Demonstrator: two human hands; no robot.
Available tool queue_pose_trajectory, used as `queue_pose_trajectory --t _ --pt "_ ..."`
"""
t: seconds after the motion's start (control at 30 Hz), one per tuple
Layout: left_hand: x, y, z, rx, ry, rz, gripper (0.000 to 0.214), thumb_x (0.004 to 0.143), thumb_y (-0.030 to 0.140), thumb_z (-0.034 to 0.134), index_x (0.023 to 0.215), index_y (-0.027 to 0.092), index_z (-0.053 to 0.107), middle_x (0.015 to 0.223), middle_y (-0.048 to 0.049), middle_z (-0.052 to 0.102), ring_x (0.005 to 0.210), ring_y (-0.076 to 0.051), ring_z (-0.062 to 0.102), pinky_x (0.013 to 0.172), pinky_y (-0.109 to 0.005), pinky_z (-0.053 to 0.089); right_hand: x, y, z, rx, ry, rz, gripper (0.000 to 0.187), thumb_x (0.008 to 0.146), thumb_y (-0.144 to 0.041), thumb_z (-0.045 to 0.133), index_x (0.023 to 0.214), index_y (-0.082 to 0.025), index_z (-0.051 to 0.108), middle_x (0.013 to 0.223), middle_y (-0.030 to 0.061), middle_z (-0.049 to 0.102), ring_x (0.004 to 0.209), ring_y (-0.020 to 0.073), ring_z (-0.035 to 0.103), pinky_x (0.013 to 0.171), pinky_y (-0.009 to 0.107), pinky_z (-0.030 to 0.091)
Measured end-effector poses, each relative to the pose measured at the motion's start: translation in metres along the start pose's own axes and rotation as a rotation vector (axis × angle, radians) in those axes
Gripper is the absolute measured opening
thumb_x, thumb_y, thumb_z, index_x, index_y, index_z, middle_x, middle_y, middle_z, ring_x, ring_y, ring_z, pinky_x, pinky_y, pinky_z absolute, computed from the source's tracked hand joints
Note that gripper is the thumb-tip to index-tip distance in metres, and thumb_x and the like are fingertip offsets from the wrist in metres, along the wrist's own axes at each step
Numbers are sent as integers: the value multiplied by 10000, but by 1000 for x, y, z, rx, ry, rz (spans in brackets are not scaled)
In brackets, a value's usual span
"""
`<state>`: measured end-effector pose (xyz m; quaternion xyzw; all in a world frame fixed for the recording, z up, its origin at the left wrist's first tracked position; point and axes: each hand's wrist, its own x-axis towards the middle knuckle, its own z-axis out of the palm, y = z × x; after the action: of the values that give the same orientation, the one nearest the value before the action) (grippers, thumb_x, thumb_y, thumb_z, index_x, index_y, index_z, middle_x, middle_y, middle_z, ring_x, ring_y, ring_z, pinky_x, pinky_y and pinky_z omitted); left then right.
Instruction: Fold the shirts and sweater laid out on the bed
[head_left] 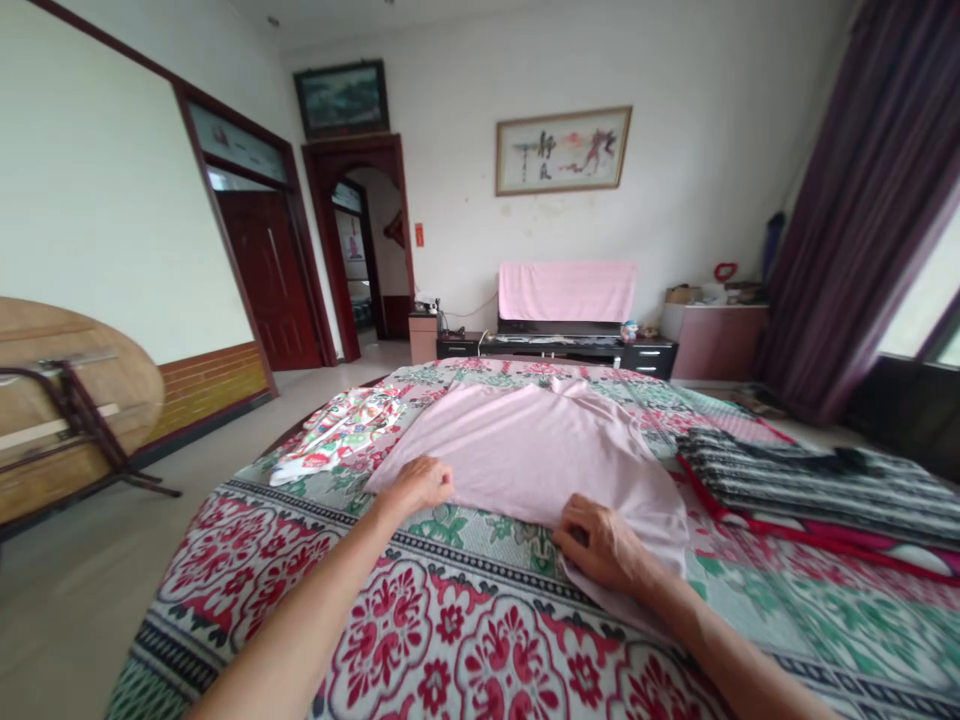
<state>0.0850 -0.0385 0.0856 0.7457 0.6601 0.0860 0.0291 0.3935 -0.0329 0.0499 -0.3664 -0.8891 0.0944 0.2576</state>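
Observation:
A pale pink shirt [510, 440] is spread out on the patterned bed cover [442, 620], its near edge running between my two hands. My left hand [420, 485] is closed on that edge at the left corner. To the right, my right hand [604, 548] has its fingers curled on the same edge, and a flap of the cloth hangs loosely beneath and beside it. Creases run through the right side of the shirt. A white garment with colourful prints [341, 432] lies crumpled to the left of it.
Folded blankets [814, 490], grey striped over red, lie on the right. A folded round table [67, 400] leans at the left wall. Beyond the bed stands a low black cabinet [649, 358] with a pink-draped screen [566, 290]. A purple curtain [847, 220] hangs at right.

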Motion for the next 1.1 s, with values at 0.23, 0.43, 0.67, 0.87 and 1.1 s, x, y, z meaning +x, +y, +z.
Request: queue_pose_trajectory --t 0.23,0.43,0.67,0.87,1.1 --pt "-20 -85 13 13 255 -133 342 801 301 532 1106 227 667 1216 -53 635 1114 -194 578 982 -286 412 -1 -4 -1 -31 94 -67 164 795 -198 513 892 -191 646 928 82 626 871 191 572 825 327 437" --pt "-18 -95 29 -17 94 -216 472 857 438 441 1268 244 568 1466 -42 428 1324 -197 416 1093 -324 312 1 2 2 -18 49 -39 204 781 -134 459 844 -192 645 863 79 621 832 194 571 804 329 443" --pt "-17 -104 33 -47 39 -213 576 841 515 419 1337 235 503 1515 -50 343 1378 -215 333 1119 -357 261 1 7 2 -49 56 -40 177 691 -83 448 707 -184 593 747 42 577 743 166 543 722 286 412" --pt "-18 -103 34 -50 63 -200 597 825 507 447 1340 211 499 1510 -61 352 1368 -215 350 1122 -346 271 0 0 -10 -36 18 -26 171 768 -137 460 705 -188 611 736 45 594 704 159 554 697 277 423" --pt "-20 -104 28 -126 259 -88 382 766 356 544 1104 219 660 1347 -59 554 1225 -196 514 1068 -310 371 -6 49 -32 -156 37 89 340 616 -46 463 842 -187 672 909 76 672 890 211 603 862 324 432"
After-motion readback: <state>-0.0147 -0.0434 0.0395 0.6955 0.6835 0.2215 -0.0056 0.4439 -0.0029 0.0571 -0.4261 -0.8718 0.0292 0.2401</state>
